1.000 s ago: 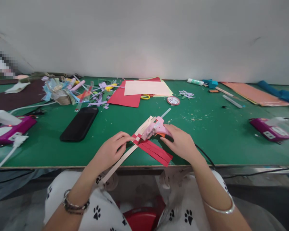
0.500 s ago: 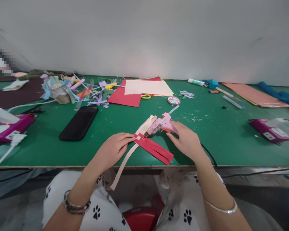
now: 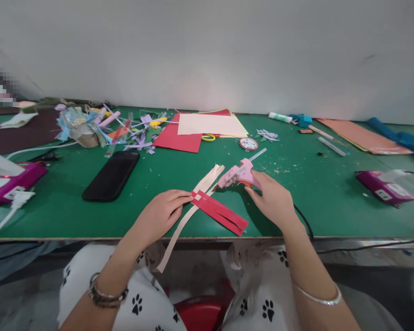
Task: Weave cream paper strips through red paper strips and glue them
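Red paper strips (image 3: 224, 214) and cream paper strips (image 3: 183, 222) cross in a small checkered weave in front of me, and one cream strip hangs over the table's front edge. My left hand (image 3: 163, 212) pinches the left end of the woven part between thumb and fingers. In my right hand (image 3: 272, 196) is a pink glue gun (image 3: 240, 174), gripped by its handle, with a clear glue stick poking out of its back. Its nozzle points down-left, just right of the weave; whether it touches the paper I cannot tell.
A black phone (image 3: 112, 176) lies left on the green table (image 3: 165, 170). Behind are red paper (image 3: 182, 141), yellow scissors (image 3: 208, 137) and a round tape roll (image 3: 249, 143). Purple power strips (image 3: 382, 187) sit at both sides. The glue gun's black cord (image 3: 305, 220) runs off right.
My right hand has drawn the glue gun slightly right, away from the weave. My left hand keeps its pinch on the paper strips.
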Demonstrator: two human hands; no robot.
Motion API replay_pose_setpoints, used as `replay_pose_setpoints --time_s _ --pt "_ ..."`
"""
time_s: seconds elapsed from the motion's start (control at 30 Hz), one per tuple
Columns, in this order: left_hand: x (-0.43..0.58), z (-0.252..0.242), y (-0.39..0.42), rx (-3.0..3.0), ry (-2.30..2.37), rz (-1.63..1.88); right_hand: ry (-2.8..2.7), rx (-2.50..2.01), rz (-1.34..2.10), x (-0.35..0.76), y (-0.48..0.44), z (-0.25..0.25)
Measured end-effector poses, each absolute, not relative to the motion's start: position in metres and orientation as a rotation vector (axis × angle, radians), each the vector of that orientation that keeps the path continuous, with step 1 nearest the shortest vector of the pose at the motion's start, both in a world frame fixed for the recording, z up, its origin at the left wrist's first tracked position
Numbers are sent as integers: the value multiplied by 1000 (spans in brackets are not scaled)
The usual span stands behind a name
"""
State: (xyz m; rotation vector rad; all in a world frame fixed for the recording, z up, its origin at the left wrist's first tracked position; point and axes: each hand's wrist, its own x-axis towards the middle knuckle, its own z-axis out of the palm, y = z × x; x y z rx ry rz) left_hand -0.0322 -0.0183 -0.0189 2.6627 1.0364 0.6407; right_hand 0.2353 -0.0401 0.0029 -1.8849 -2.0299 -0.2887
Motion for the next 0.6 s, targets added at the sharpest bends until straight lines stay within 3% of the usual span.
replay_pose_setpoints --time_s 0.6 --pt "-32 -20 -18 2711 1020 666 -1952 -2064 -407 237 -37 9"
